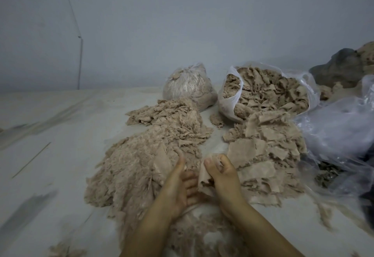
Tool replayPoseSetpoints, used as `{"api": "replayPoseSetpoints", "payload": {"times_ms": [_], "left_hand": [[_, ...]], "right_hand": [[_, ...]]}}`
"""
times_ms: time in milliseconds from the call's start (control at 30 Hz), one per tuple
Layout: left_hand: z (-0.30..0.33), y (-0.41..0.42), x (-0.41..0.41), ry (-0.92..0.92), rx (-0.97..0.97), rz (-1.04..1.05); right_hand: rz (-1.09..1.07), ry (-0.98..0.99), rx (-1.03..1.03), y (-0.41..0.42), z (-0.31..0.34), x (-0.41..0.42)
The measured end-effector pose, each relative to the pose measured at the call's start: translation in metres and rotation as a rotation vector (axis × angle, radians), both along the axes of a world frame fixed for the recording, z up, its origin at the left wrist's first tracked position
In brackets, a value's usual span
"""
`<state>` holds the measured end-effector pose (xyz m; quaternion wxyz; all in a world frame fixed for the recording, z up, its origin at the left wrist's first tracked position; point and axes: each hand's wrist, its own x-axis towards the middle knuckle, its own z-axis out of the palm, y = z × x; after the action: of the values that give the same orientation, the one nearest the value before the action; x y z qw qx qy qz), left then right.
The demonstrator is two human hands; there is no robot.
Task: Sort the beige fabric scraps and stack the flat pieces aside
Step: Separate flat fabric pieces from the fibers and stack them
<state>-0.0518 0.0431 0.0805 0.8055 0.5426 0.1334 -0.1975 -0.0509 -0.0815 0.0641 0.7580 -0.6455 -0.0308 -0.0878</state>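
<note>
While the right hand [220, 173] pinches a thin beige fabric scrap [204, 177] between thumb and curled fingers, the left hand [180, 184] lies with fingers extended, its fingertips touching the large fluffy mound of frayed beige scraps [141, 167] on the pale floor sheet [60, 155]. The held scrap hangs just between the two hands, in the gap between that unsorted mound and the looser heap of flat beige pieces [265, 155] to the right. Behind these stand an open white plastic bag filled with crumpled beige scraps [267, 93] and a tied clear plastic bag of the same material [188, 86]; crumpled clear plastic sheeting [340, 127] lies at far right. The step in hand appears to be judging one piece. To do it well, the left hand should probably take the scrap's free edge so it can be spread and inspected; if flat, it is best laid squarely on the right-hand heap, edges aligned, without dragging frayed fluff across.
</note>
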Motion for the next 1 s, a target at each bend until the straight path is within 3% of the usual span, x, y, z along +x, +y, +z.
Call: {"api": "replayPoseSetpoints", "payload": {"times_ms": [100,200,433,500,567,667,767,867,1000], "left_hand": [[0.0,-0.013,0.0,-0.051,-0.072,0.039],[0.001,-0.02,0.006,-0.099,0.029,0.18],[0.001,-0.027,0.003,0.112,-0.127,-0.207],[0.006,-0.029,0.003,0.134,-0.219,-0.205],[0.009,-0.029,0.005,0.077,-0.231,-0.051],[0.007,-0.028,0.013,-0.117,-0.021,0.223],[0.006,-0.026,0.018,-0.336,0.202,0.328],[0.003,-0.006,0.022,-0.448,0.428,0.362],[-0.009,0.036,0.024,-0.628,0.917,0.167]], "right_hand": [[-0.008,0.006,-0.042,-0.001,0.0,0.0],[-0.057,-0.016,-0.083,-0.008,0.003,0.004],[-0.027,-0.106,-0.119,-0.012,0.014,0.002],[-0.063,-0.099,-0.125,-0.015,0.016,0.003],[-0.144,-0.086,-0.141,-0.019,0.016,0.005],[-0.261,-0.083,-0.221,-0.025,0.015,0.007],[-0.389,-0.125,-0.343,-0.036,0.022,0.012],[-0.557,-0.117,-0.42,-0.069,0.032,0.028],[-0.626,0.112,-0.809,-0.113,0.032,0.042]]}}
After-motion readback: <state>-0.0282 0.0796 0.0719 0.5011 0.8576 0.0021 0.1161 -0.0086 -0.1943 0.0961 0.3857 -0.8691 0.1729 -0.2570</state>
